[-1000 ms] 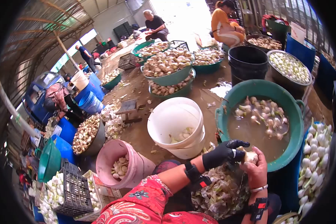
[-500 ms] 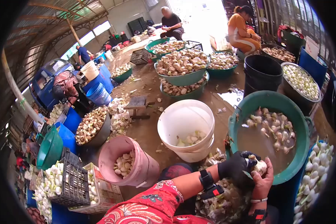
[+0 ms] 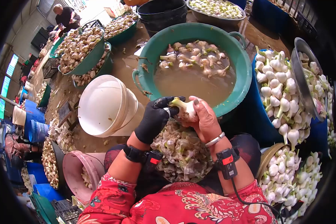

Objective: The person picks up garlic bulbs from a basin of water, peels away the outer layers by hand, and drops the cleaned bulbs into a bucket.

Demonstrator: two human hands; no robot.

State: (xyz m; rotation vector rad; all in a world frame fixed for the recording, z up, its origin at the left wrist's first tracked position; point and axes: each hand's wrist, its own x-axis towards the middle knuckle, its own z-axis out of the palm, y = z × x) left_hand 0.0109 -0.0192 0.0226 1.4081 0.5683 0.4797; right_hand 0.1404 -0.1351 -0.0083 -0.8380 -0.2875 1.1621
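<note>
A garlic bulb [image 3: 187, 111] with a green stem is held between both hands, near the front rim of a green tub [image 3: 239, 93]. My left hand [image 3: 154, 117], in a black glove, pinches the stem side. Bare, my right hand [image 3: 206, 121] wraps its fingers round the bulb's other side. In the tub, several garlic bulbs [image 3: 203, 59] lie in murky water. Below my hands is a heap of peeled garlic skins [image 3: 181, 151].
A white bucket [image 3: 102, 106] and a pink bucket [image 3: 80, 173] stand at the left. Cleaned garlic [image 3: 278, 86] fills a blue container at the right. Tubs of unpeeled garlic [image 3: 78, 48] and a crouching person [image 3: 66, 18] are farther back.
The view has swung right and down, so the green tub now sits near the middle. Both hands still hold garlic, its green stem now visible.
</note>
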